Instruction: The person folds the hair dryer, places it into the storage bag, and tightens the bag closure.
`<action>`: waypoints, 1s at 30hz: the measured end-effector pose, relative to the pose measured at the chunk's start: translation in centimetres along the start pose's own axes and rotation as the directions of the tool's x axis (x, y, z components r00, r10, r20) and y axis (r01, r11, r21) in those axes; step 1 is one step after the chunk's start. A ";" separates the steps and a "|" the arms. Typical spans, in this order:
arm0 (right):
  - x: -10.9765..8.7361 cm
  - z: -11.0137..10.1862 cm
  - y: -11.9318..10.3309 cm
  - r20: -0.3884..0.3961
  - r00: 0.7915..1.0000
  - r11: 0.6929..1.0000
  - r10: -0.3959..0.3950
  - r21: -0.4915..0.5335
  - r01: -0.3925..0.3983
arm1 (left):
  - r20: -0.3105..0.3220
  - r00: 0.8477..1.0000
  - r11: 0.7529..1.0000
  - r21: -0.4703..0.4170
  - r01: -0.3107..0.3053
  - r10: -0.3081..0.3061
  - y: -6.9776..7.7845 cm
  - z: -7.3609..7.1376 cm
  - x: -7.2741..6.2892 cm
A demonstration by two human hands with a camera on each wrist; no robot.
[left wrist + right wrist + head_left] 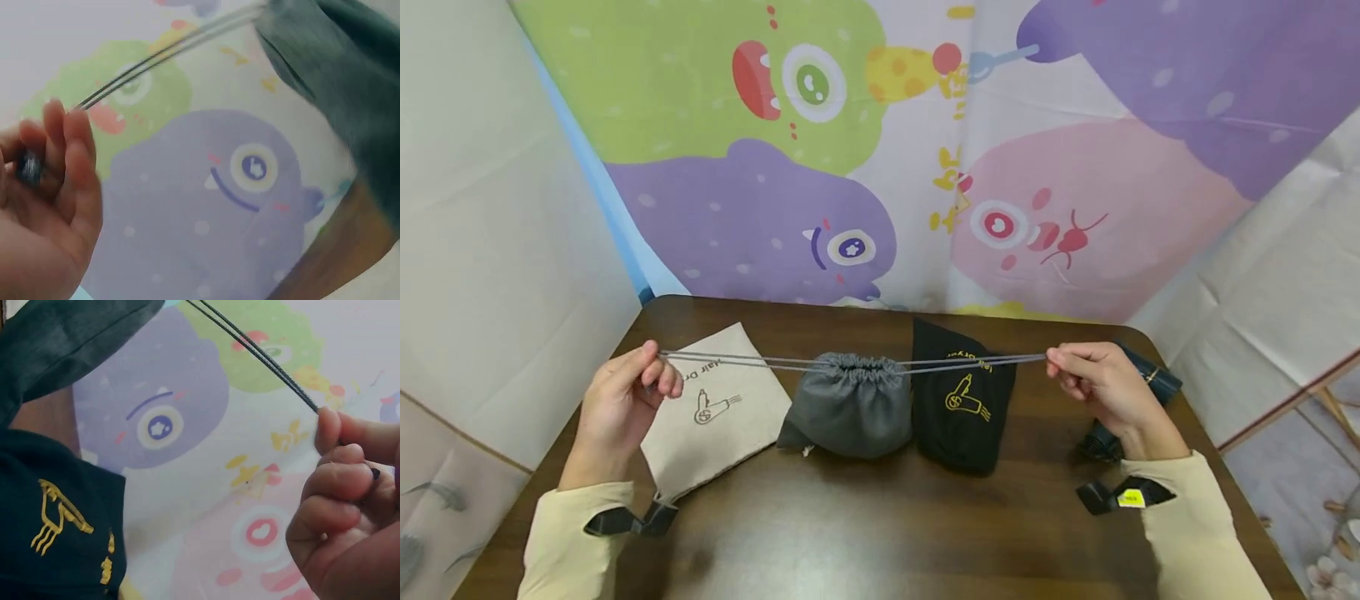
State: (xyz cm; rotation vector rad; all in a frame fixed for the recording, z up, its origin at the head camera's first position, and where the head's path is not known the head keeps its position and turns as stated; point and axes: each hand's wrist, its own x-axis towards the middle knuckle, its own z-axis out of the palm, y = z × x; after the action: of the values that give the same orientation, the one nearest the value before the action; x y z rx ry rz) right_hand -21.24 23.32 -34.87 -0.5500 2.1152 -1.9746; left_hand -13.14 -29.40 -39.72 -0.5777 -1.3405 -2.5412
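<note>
Fingers curled, the left hand [627,400] by the desk's left edge and the right hand [1105,387] toward its right edge each pinch taut grey drawcords [1030,358]. Between them the gathered grey drawstring pouch [853,417] sits mid-desk [880,533], flanked by a cream hair-dryer bag [730,429] toward the far left corner and a black hair-dryer bag [958,442]; beyond the far edge hangs a cartoon-monster curtain [685,208].

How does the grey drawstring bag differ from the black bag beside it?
The grey bag has cords stretched between left hand and right hand; neither hand touches the black bag. The grey bag's visible side shows no print; the black bag bears a yellow drawing. Both are dark.
</note>
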 end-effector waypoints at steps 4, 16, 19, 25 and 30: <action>0.8 0.7 -1.1 -0.144 0.989 0.992 -0.022 0.119 0.039 | -0.246 0.963 0.898 0.440 0.009 0.111 0.5 2.0 1.3; 2.1 2.6 -1.3 -0.093 0.987 0.811 -0.134 0.562 0.163 | -0.229 0.962 0.878 0.417 0.236 -0.150 1.1 2.8 2.2; 2.3 2.7 -1.1 -0.017 0.977 0.717 -0.214 0.676 0.169 | -0.194 0.940 0.831 0.440 0.340 -0.282 0.9 2.3 2.0; 2.8 2.2 -0.5 0.066 0.949 0.496 -0.307 0.863 0.100 | -0.173 0.964 0.881 0.399 0.255 -0.201 1.0 1.1 1.0; 2.7 2.1 0.1 0.063 0.951 0.470 -0.302 0.878 0.091 | 0.040 0.998 0.997 0.072 0.035 -0.038 0.8 0.6 1.0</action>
State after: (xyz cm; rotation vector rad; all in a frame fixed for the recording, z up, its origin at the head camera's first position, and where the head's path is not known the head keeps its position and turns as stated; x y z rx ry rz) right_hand -22.85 20.32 -34.87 -0.7421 0.6848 -2.6015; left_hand -13.63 -29.37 -38.37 -0.6002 -1.4625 -2.5107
